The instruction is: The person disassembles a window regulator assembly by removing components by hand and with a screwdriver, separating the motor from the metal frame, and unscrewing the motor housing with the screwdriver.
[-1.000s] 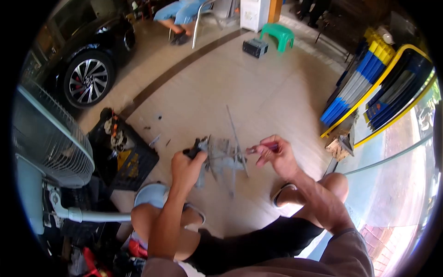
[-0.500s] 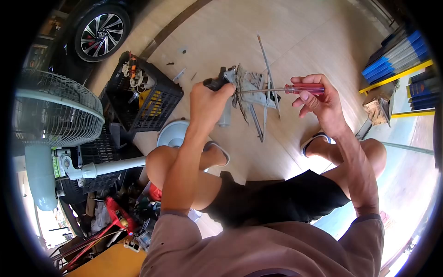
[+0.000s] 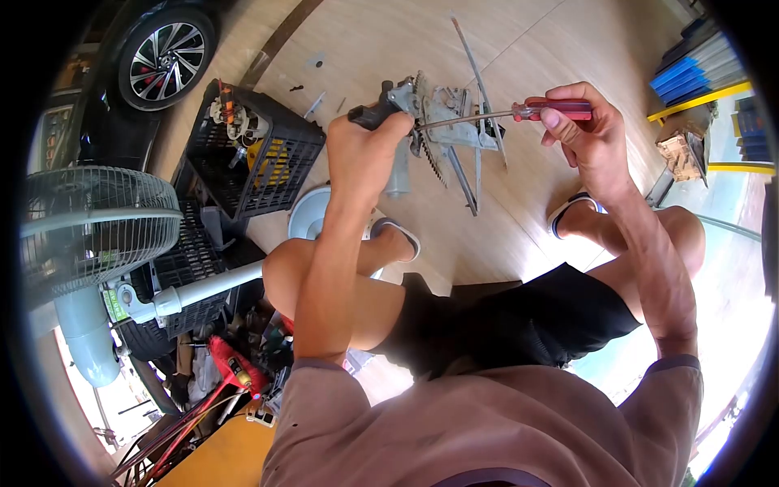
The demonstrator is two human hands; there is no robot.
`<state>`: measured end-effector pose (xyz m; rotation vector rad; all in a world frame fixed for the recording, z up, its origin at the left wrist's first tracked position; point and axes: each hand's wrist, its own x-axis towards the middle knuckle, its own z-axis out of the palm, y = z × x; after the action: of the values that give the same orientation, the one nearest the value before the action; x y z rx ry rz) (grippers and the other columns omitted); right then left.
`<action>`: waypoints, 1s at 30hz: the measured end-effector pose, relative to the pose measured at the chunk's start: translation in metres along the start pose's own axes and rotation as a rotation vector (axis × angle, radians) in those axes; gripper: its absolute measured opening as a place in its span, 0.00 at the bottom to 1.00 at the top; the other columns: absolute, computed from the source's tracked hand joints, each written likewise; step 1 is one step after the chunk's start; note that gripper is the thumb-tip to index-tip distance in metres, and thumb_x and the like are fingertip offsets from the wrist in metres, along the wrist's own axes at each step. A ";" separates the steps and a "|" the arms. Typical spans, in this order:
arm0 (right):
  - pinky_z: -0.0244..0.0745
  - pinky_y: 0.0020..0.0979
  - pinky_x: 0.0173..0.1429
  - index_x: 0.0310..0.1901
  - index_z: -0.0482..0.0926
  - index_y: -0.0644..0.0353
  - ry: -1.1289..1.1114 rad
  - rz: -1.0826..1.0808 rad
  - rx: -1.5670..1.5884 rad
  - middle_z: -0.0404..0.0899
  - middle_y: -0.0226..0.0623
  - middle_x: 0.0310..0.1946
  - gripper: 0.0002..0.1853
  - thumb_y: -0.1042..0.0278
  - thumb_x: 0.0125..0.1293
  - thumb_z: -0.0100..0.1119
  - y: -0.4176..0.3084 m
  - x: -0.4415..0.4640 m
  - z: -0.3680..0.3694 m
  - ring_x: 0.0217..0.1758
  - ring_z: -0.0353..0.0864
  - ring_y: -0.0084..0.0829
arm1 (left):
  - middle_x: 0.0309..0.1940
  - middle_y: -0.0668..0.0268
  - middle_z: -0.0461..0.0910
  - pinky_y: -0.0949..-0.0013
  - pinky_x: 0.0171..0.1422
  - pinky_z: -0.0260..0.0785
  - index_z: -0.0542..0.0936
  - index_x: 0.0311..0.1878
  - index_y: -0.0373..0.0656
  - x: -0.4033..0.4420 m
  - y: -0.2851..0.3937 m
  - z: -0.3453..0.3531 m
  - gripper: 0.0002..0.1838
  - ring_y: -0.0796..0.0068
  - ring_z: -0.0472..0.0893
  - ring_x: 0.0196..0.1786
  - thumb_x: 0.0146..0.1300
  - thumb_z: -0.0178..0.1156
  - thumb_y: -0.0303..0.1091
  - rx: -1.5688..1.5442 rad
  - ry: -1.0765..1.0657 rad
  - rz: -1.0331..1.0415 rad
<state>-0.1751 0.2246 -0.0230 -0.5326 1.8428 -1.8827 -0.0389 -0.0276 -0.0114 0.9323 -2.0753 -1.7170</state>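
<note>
My left hand (image 3: 365,146) is closed on the black part of a grey metal mechanism (image 3: 454,126) with a toothed, curved edge and thin metal arms. Between my right thumb and fingers is the red handle of a screwdriver (image 3: 560,109); my right hand (image 3: 592,138) is closed around it. The shaft runs left across the mechanism, and its tip is at the toothed part near my left fingers. Whether the tip sits in a screw is too small to tell.
A black crate (image 3: 276,154) with parts stands at the left, beside a fan (image 3: 105,227). A blue-grey round base (image 3: 308,215) is near my left knee. Tools (image 3: 235,365) lie lower left. A car wheel (image 3: 166,61) is upper left, a cardboard box (image 3: 683,152) right.
The view has tilted down and shifted. The mechanism and both hands show more clearly, with the screwdriver still held and its tip at the toothed part.
</note>
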 end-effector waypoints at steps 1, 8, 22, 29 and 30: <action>0.71 0.22 0.29 0.48 0.79 0.67 0.006 -0.013 -0.006 0.90 0.41 0.42 0.16 0.61 0.73 0.70 0.000 0.001 -0.001 0.28 0.79 0.21 | 0.18 0.77 0.70 0.69 0.28 0.57 0.78 0.23 0.35 -0.002 0.002 0.001 0.13 0.84 0.65 0.24 0.58 0.68 0.32 0.004 -0.002 0.005; 0.80 0.26 0.39 0.49 0.82 0.67 -0.015 0.045 -0.038 0.88 0.41 0.39 0.19 0.55 0.76 0.66 -0.005 0.016 -0.002 0.34 0.84 0.25 | 0.18 0.76 0.70 0.69 0.28 0.58 0.78 0.25 0.34 0.002 -0.005 0.000 0.13 0.84 0.65 0.24 0.58 0.68 0.33 -0.006 -0.059 0.067; 0.85 0.34 0.61 0.54 0.79 0.69 0.058 -0.075 0.232 0.87 0.48 0.49 0.13 0.67 0.77 0.62 -0.028 0.010 -0.011 0.50 0.89 0.35 | 0.30 0.67 0.83 0.71 0.36 0.73 0.86 0.39 0.30 0.002 -0.010 0.003 0.10 0.78 0.79 0.31 0.61 0.70 0.29 -0.025 -0.054 0.002; 0.83 0.36 0.66 0.58 0.76 0.67 -0.030 -0.018 0.250 0.84 0.50 0.56 0.12 0.73 0.79 0.56 -0.020 0.015 -0.003 0.59 0.86 0.39 | 0.24 0.78 0.75 0.73 0.32 0.60 0.85 0.32 0.32 -0.003 -0.010 0.013 0.08 0.87 0.68 0.28 0.60 0.70 0.29 -0.098 -0.092 -0.024; 0.83 0.36 0.66 0.58 0.75 0.67 -0.029 -0.019 0.243 0.84 0.51 0.56 0.12 0.73 0.79 0.56 -0.020 0.015 -0.003 0.59 0.86 0.39 | 0.23 0.78 0.75 0.73 0.31 0.60 0.85 0.32 0.33 -0.003 -0.011 0.014 0.08 0.86 0.68 0.28 0.60 0.70 0.30 -0.085 -0.098 -0.025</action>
<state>-0.1903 0.2189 -0.0037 -0.4910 1.5662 -2.0634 -0.0417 -0.0161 -0.0244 0.8687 -2.0405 -1.8825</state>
